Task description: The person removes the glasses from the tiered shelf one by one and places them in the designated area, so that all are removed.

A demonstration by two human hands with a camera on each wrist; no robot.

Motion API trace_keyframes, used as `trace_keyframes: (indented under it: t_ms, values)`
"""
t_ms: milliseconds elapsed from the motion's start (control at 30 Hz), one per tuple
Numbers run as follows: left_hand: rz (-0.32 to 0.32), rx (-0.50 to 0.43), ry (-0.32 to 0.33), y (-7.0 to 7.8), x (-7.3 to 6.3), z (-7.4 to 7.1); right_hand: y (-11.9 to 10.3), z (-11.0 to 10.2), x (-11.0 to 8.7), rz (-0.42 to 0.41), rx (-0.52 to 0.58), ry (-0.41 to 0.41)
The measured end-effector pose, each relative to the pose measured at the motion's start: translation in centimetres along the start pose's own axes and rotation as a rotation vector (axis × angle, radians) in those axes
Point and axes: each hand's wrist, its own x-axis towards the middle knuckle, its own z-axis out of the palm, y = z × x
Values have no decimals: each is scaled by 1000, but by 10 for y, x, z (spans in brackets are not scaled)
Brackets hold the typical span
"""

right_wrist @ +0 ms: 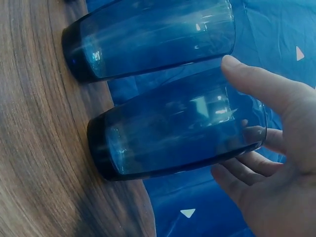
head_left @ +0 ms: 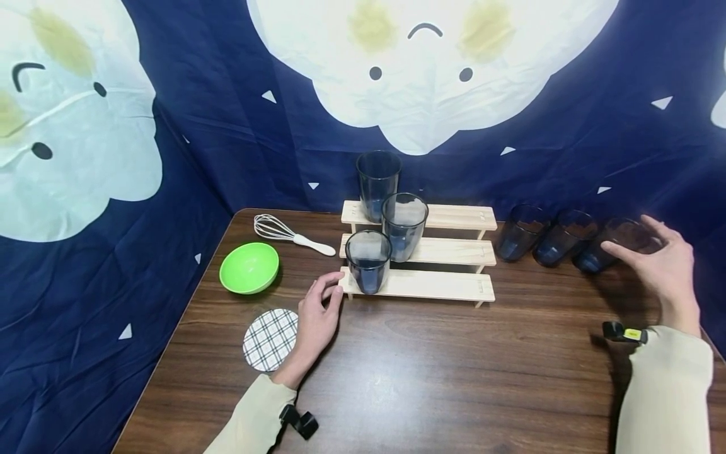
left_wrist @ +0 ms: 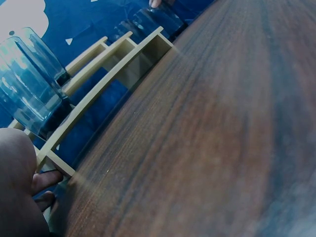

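My right hand holds the rightmost tinted drinking glass near its rim, thumb on one side and fingers round the other. That glass stands upright, its base on the table. Two matching glasses, the middle one and the left one, stand beside it. My left hand, fingers loosely bent, rests against the left end of a three-step wooden rack. On the rack stand three glasses, one per step: top, middle and bottom.
Left of the rack lie a white whisk and a green bowl. A checked round coaster lies beside my left forearm. Dark blue cloth with cloud prints hangs behind the brown wooden table.
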Motion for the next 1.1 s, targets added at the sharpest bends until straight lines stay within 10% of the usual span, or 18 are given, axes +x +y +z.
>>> trace_keyframes:
  t_ms: [367, 1100]
  values:
    - [20, -21, 1, 7, 0, -2, -11, -6, -1, 24, 168, 118]
    - [53, -12, 14, -1, 1, 1, -72, -5, -22, -186, 380, 326]
